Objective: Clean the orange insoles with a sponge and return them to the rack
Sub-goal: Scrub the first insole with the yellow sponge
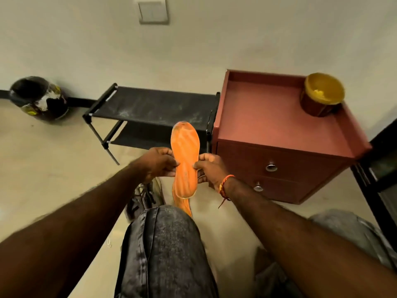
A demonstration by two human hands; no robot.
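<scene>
Pinching orange insole between L hand, R hand

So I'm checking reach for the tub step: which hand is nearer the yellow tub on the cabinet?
Right. The right hand pinches the orange insole on the edge facing the cabinet, below-left of the yellow tub. The left hand grips the insole's far edge.
</scene>
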